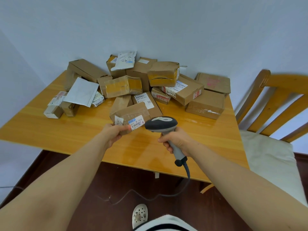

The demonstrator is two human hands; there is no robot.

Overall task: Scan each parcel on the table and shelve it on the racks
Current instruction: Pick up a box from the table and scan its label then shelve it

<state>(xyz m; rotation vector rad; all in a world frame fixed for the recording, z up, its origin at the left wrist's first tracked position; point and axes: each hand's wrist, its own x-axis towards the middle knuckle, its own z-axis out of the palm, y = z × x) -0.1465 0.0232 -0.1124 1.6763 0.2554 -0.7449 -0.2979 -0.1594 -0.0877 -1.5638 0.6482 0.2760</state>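
Head view: we see a glossy yellow wood table (50,129) set in a pale-blue wall (150,22) corner, with one wooden chair (270,100) to its right. About seventeen parcels are piled at the table's far side, but overlap blurs the count. At the table's near-centre, our left hand (113,132) pinches one brown parcel (131,114). Our right hand (176,140) is wrapped round one grey scanner (160,123), its head just beside the parcel's label.

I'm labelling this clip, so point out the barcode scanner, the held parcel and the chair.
barcode scanner (160,124), head view, its dark head
held parcel (131,110), head view, taped top face
chair (283,83), head view, backrest top rail
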